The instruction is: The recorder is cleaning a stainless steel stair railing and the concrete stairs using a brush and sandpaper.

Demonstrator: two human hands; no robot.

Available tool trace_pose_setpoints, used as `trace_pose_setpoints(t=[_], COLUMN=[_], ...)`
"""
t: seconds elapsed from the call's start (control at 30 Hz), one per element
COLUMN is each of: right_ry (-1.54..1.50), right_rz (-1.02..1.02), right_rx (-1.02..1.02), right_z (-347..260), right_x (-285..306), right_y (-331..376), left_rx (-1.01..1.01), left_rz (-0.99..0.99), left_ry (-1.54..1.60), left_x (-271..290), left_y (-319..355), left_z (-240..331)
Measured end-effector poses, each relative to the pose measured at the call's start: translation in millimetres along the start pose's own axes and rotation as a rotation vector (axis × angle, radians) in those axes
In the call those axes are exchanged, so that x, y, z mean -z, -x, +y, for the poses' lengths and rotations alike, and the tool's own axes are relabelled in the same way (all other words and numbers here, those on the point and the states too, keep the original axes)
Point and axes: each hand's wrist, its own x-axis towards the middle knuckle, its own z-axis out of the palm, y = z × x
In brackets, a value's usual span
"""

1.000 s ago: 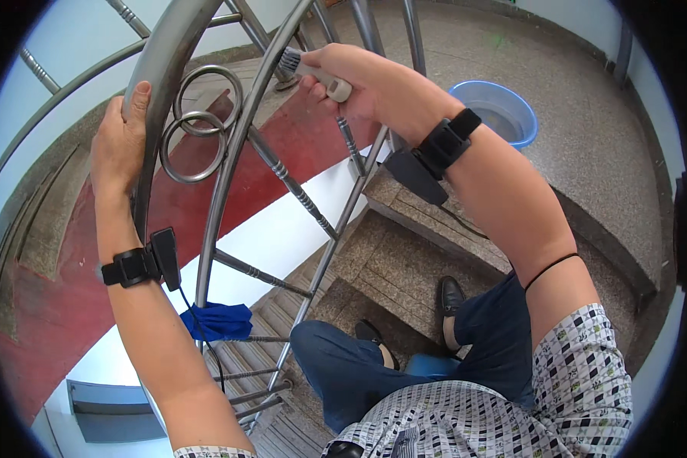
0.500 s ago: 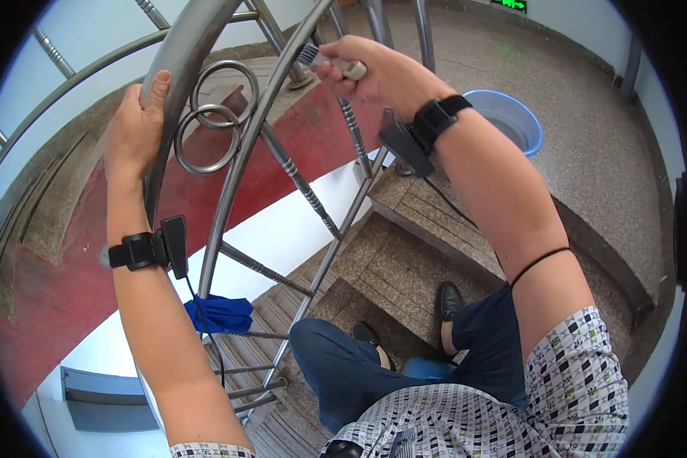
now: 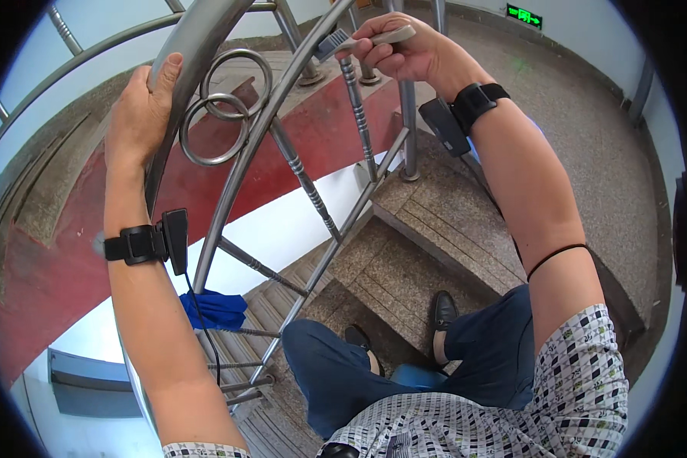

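Observation:
My left hand (image 3: 137,118) is closed round the thick metal handrail (image 3: 198,42), thumb lying along its top and most fingers hidden. In my right hand (image 3: 404,61) is a small brush with a pale handle (image 3: 393,35) and dark grey bristles (image 3: 332,44). The bristles touch or sit right beside the thinner metal rail (image 3: 230,183) below the handrail; I cannot tell which. Two linked metal rings (image 3: 185,141) fill the gap between the two rails. Lower on the railing hangs a blue cloth (image 3: 217,311).
Stone steps (image 3: 404,252) lie under my feet, with a speckled landing (image 3: 580,145) at the right. Ridged balusters (image 3: 305,179) slope down from the thinner rail. A blue object (image 3: 417,375) shows between my legs. A lit green sign (image 3: 524,15) is on the far wall.
My right hand has moved up and to the right with the brush, whose handle now points more to the right. My forearm now hides most of the blue basin. My left hand keeps its hold.

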Motion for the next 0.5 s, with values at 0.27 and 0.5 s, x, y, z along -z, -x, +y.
trace_pose_setpoints(t=[0.27, 0.5], right_ry=[0.132, 0.689], right_rz=[-0.034, 0.405], right_rx=[-0.082, 0.118], right_z=[-2, 55], right_x=[17, -33], right_y=[-5, 71], left_rx=[0.002, 0.037], left_rz=[0.003, -0.003], left_ry=[0.018, -0.010], left_x=[-3, 1], left_y=[-2, 2], left_z=[3, 2])
